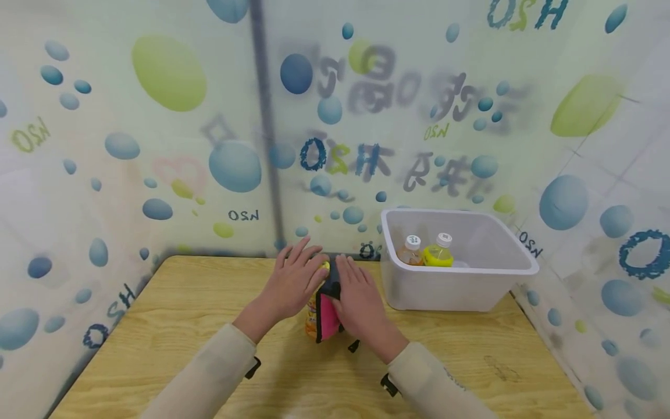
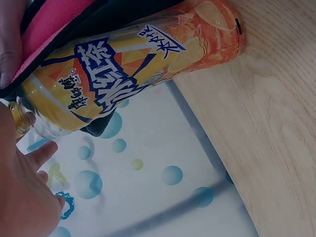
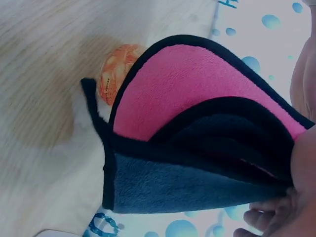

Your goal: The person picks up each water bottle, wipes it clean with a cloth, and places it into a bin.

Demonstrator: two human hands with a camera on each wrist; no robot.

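A bottle of iced tea (image 2: pixel 106 74) with an orange and yellow label stands on the wooden table (image 1: pixel 220 343), in front of me in the head view. My left hand (image 1: pixel 290 285) is at its neck and yellow cap, fingers extended. Against the bottle's side hangs a folded plush cloth (image 3: pixel 177 89), pink on one face and dark blue on the other, with black edging and a small hanging loop. The upper end of this cloth is pinched by my right hand (image 1: pixel 363 302), thumb on the pink face and fingers behind. In the right wrist view the cloth hides most of the bottle.
To the right, a white plastic bin (image 1: pixel 445 291) stands at the table's back edge. Inside it are a bottle with orange liquid (image 1: pixel 410 254) and a bottle with a yellow label (image 1: pixel 438 255). A patterned curtain (image 1: pixel 209 105) surrounds the table at the back and sides.
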